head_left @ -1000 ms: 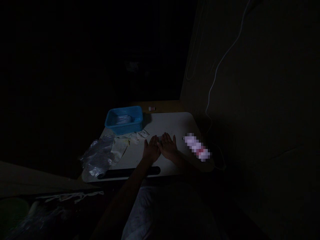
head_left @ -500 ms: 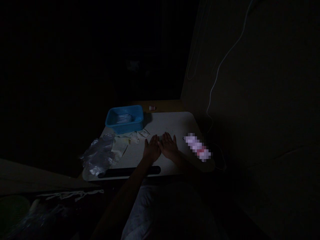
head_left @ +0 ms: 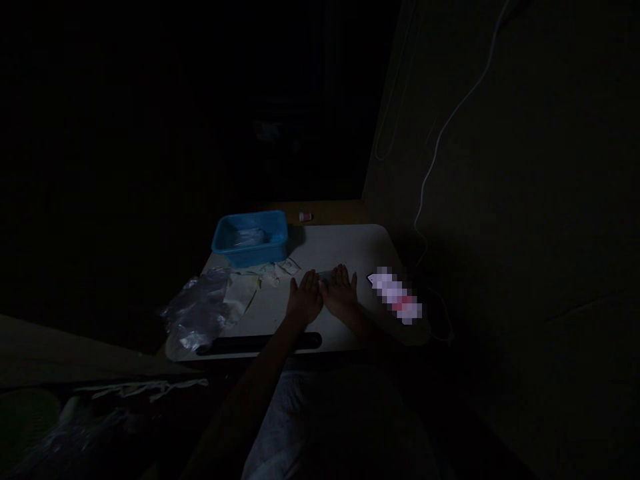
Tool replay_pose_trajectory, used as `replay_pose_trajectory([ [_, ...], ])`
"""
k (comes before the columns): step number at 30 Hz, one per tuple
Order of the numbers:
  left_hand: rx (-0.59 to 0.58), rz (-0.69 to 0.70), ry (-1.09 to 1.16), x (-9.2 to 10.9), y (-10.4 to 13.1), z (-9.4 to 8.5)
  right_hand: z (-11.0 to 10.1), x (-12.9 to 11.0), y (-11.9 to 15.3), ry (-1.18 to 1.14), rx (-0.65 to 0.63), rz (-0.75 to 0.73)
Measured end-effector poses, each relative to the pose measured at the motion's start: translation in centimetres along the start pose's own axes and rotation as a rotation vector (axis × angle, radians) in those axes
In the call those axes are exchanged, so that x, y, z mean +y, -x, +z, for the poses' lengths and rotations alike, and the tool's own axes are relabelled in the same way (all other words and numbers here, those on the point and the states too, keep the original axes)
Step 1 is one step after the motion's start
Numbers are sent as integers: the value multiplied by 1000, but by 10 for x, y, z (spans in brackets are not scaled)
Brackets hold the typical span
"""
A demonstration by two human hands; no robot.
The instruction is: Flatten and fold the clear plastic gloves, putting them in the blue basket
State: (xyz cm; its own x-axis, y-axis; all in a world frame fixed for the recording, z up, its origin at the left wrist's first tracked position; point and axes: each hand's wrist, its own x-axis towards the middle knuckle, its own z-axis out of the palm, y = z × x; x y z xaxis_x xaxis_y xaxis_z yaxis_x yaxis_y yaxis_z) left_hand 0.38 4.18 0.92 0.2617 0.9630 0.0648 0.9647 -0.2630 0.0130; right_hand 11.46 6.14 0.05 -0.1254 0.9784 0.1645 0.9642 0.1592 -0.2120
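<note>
My left hand (head_left: 305, 300) lies flat, palm down, on the white table (head_left: 345, 240), its thumb spread to the left. Beside it my right hand (head_left: 341, 293) rests the same way, fingers stretched forward and thumb apart. A small, pale, flat piece (head_left: 325, 275) shows between and under the fingertips; most of it is hidden and the dark keeps its kind from showing. Left of my hands lie crumpled wrappers (head_left: 273, 273) and a pale sheet (head_left: 241, 293).
A blue plastic basket (head_left: 257, 255) holding a clear packet stands at the table's back left. Crumpled clear plastic (head_left: 197, 310) covers the left edge. A lit phone (head_left: 397, 297), its screen blurred, lies on the right. A small cup (head_left: 305, 217) sits behind; a white cable (head_left: 435, 143) hangs along the wall.
My right hand has shifted slightly to the right, widening the gap between the hands and showing more of the pale piece. My left hand has barely moved.
</note>
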Motion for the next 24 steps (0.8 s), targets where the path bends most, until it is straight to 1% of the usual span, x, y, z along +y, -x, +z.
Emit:
replay_pose_trajectory([
  [2, -7, -2, -3, 0, 0, 1, -1, 1, 1, 1, 9, -13],
  [4, -9, -4, -7, 0, -1, 1, -3, 2, 3, 2, 38, -63],
  [7, -15, -15, -2, 0, -1, 1, -7, 5, 5, -6, 63, -230],
  [9, -24, -15, 0, 0, -1, -1, -8, 8, 6, -11, 47, -344],
  [11, -37, -9, -1, 0, 0, -2, -8, 9, 6, -7, 27, -413],
  [18, -34, -8, -2, 0, 0, -2, 0, 12, 3, 12, -9, -463],
  [24, -19, -2, -23, 0, -1, 0, 1, 12, 3, 12, -8, -454],
])
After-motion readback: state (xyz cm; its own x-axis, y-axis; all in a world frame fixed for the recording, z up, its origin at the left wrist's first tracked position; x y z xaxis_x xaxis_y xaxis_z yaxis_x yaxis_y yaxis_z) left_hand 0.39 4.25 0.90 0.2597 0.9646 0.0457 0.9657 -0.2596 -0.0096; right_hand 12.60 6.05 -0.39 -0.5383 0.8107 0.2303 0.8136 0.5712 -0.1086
